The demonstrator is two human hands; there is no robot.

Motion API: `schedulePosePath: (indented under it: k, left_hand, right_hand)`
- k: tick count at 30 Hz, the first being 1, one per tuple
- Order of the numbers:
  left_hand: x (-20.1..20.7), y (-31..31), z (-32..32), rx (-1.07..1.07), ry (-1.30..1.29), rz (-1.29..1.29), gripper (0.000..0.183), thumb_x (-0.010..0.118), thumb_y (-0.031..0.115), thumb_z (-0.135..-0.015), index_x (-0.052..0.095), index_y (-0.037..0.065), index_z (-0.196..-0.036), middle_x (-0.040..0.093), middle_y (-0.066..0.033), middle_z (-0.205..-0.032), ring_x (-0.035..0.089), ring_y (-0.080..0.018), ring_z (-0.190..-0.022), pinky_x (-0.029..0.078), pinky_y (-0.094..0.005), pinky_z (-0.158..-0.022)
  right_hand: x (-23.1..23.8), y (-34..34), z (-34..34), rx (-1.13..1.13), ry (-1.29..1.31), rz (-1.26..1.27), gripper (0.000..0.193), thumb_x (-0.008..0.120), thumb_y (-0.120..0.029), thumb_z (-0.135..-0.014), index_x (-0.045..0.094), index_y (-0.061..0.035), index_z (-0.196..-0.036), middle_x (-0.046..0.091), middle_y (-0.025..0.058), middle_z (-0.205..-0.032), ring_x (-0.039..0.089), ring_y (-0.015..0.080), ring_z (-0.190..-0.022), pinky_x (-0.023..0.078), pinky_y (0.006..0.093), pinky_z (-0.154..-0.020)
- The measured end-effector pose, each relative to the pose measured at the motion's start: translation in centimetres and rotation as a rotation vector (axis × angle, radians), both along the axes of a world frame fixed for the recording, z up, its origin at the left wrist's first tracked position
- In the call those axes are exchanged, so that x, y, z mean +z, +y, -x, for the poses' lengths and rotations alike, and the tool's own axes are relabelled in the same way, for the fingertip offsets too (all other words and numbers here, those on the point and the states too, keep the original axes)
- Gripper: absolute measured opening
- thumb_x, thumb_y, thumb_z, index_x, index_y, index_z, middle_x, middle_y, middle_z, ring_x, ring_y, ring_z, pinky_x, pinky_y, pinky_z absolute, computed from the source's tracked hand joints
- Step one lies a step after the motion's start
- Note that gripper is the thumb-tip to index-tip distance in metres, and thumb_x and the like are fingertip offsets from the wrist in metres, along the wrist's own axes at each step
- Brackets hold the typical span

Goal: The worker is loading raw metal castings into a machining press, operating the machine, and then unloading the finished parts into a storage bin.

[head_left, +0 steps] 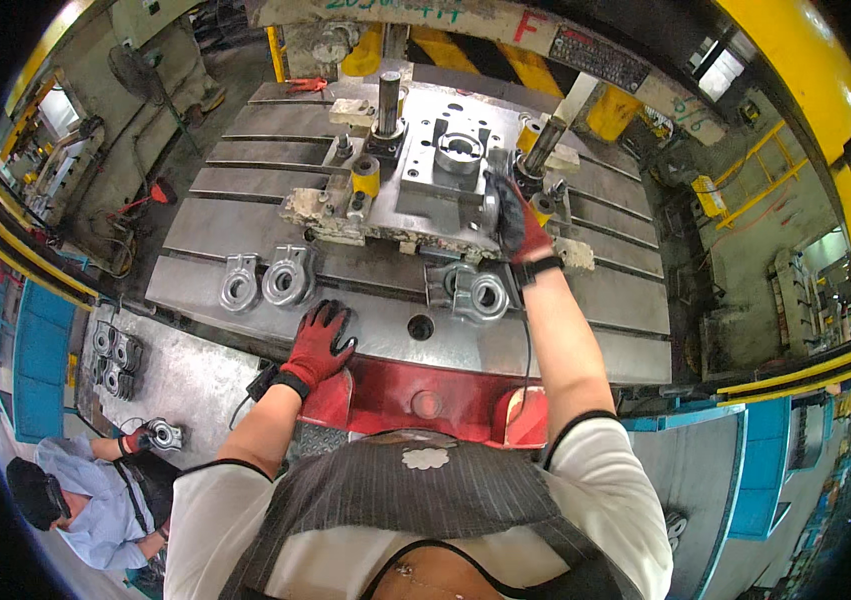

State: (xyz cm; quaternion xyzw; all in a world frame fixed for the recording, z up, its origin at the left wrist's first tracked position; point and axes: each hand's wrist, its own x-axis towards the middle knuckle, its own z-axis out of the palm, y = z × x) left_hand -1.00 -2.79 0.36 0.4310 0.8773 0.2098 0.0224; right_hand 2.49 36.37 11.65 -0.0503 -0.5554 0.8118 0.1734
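My left hand [318, 347], in a red and black glove, lies on the front of the slotted steel press bed [375, 325], fingers stretched out and holding nothing. Just beyond it sit two metal ring parts [287, 280]. My right hand [517, 222], gloved alike and smeared by motion, is at the right side of the steel die [432, 190]. Its fingers appear closed on a metal ring part [490, 211], seen nearly edge-on. A round raised seat [459, 150] stands in the middle of the die. More ring parts [485, 296] lie near my right wrist.
Guide posts [389, 105] rise on both sides of the die, below the upper press block [485, 25]. Yellow-collared stops [364, 177] flank it. At lower left, a co-worker [95, 500] holds a ring part beside a metal table [180, 370] bearing several more.
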Motion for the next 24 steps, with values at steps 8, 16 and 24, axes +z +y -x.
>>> schedulePosePath:
  k: [8,16,24]
  left_hand:
    - [-0.1,0.0,0.5,0.018,0.007,0.027,0.060,0.061,0.040,-0.072,0.048,0.014,-0.124,0.039,-0.0210,-0.131,0.032,-0.0398,-0.123,0.026,-0.0468,-0.103]
    - [0.1,-0.3,0.4,0.031,-0.008,-0.001,0.061,0.062,0.040,-0.072,0.047,0.013,-0.125,0.039,-0.0199,-0.131,0.033,-0.0388,-0.123,0.026,-0.0465,-0.103]
    - [0.4,-0.3,0.5,0.012,-0.013,-0.074,0.061,0.064,0.039,-0.069,0.049,0.017,-0.124,0.040,-0.0183,-0.131,0.032,-0.0383,-0.123,0.028,-0.0465,-0.102]
  right_hand:
    - [0.8,3.6,15.4,-0.590,-0.806,-1.176,0.100,0.059,-0.073,-0.061,0.030,-0.0177,-0.138,0.034,0.0278,-0.132,0.041,0.0438,-0.117,0.040,0.0481,-0.091]
    - [1.8,1.5,16.1,-0.529,-0.965,-1.457,0.112,0.055,-0.080,-0.057,0.019,-0.0161,-0.142,0.020,0.0268,-0.142,0.036,0.0414,-0.123,0.036,0.0470,-0.097]
    - [0.8,1.6,15.1,-0.543,-0.831,-1.531,0.119,0.074,-0.065,-0.050,0.019,-0.0134,-0.142,0.029,0.0238,-0.136,0.037,0.0397,-0.120,0.037,0.0427,-0.096]
